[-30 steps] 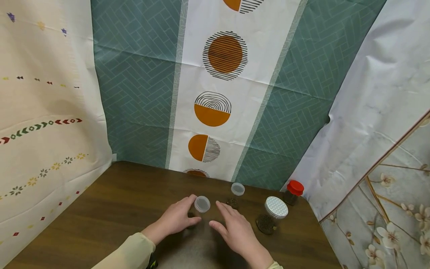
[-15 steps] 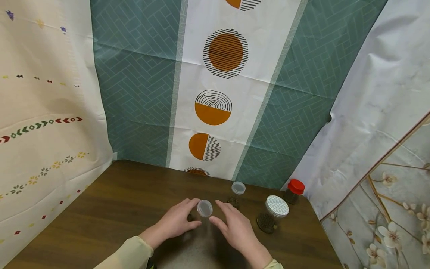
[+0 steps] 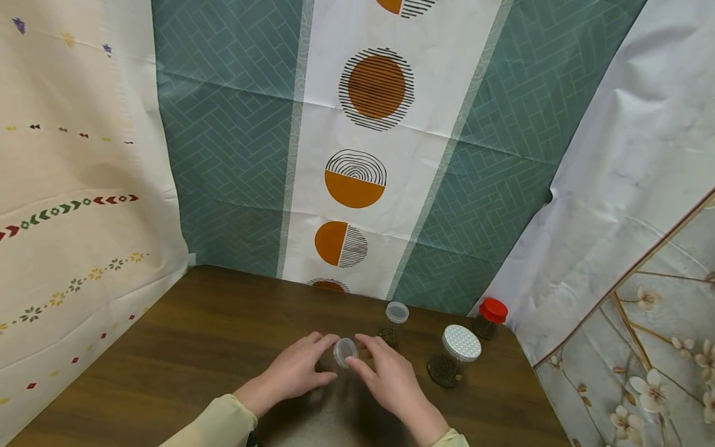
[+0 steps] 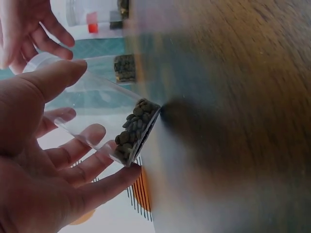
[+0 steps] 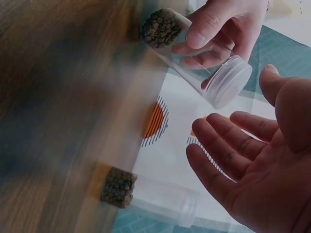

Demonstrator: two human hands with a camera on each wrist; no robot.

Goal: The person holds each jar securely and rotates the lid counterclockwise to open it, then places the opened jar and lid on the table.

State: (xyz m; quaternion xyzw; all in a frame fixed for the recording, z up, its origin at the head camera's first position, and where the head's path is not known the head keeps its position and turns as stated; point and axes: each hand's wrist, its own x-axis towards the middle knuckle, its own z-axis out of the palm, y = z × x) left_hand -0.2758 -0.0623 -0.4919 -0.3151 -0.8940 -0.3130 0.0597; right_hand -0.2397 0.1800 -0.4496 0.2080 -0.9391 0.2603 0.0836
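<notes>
My left hand (image 3: 298, 369) holds a clear plastic jar (image 4: 97, 104), thumb on one side and fingers on the other. The jar leans over, with the edge of its bottom against the table. Small dark brown pellets or beans (image 5: 162, 29) lie in its lower end. Its translucent lid (image 5: 228, 80) tilts toward my right hand (image 5: 252, 155). That hand is spread beside the lid, its fingers loosely bent and a gap showing between them and the lid in the right wrist view.
On the brown wooden table (image 3: 223, 335), a similar slim jar (image 3: 396, 313) stands behind my right hand. Farther right are a wider jar with a patterned white lid (image 3: 460, 343) and a red-lidded jar (image 3: 491, 311). Patterned cloths (image 3: 234, 155) hang behind the table.
The jar's lid has tipped to the right and toward me, nearer my right hand. Both hands have stayed in nearly the same place.
</notes>
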